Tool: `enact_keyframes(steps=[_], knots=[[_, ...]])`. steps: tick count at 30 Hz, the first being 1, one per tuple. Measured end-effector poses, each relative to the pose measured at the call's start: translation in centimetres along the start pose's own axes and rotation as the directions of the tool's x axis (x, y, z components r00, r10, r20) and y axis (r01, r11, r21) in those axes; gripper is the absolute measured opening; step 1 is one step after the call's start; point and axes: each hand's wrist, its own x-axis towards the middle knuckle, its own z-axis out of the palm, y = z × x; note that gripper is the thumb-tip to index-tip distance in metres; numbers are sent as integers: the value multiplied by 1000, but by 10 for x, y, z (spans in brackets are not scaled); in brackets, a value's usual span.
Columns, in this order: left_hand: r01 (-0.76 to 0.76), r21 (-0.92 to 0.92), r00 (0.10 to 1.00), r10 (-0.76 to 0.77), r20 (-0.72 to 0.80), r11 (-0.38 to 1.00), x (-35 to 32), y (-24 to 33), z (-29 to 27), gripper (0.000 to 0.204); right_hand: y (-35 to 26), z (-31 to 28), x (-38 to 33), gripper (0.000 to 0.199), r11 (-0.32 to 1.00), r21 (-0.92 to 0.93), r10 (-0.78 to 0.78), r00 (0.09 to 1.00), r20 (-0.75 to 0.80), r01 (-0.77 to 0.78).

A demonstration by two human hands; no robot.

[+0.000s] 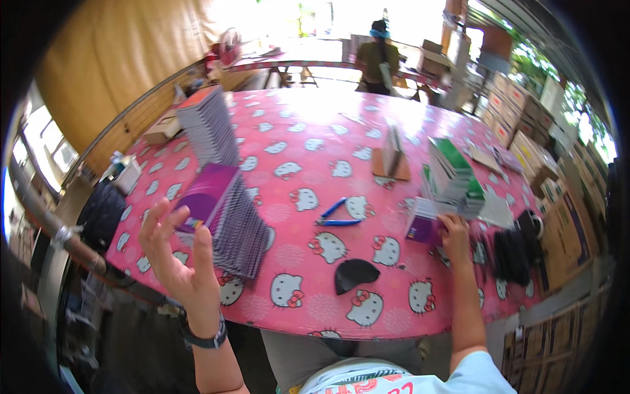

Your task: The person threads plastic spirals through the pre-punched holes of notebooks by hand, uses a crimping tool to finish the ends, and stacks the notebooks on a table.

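Observation:
My left hand (180,259) is raised with its fingers spread, in front of a tall stack of purple spiral notebooks (239,226). Nothing is in it, and whether a fingertip touches the stack I cannot tell. On the right, the fingers of my right hand (454,235) close on the edge of a small purple-covered notebook (423,228). Just behind it stands a pile of green-covered books (451,172). Between my hands lie blue-handled pliers (338,214) and a black curved piece (356,274).
A tall stack with an orange-red top (209,128) rises behind the purple one. Farther back, a brown board (390,172) carries an upright piece. Black strips (512,256) lie at the table's right edge. Cardboard boxes (564,230) flank that side. A person (378,58) sits far off.

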Motion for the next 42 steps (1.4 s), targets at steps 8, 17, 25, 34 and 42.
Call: enact_keyframes(steps=[8, 17, 25, 34, 42], knots=[[-62, -310, 941, 160, 299, 949, -61, 75, 46, 23, 25, 5, 14, 18, 990, 122, -54, 992, -115, 69], [-234, -176, 756, 293, 586, 956, -108, 138, 73, 57, -124, -62, -19, 19, 790, 539, -290, 953, -92, 293], [-259, -73, 538, 206, 817, 963, -169, 82, 54, 42, -64, -62, -37, 10, 736, 649, 49, 972, 228, -189], [-104, -67, 627, 118, 770, 992, -175, 78, 54, 35, 48, -23, -59, 23, 951, 47, 305, 952, 25, -306], [-7, -84, 718, 64, 693, 996, -186, 73, 55, 23, -149, -53, -65, 25, 576, 802, -304, 869, 391, -159]])
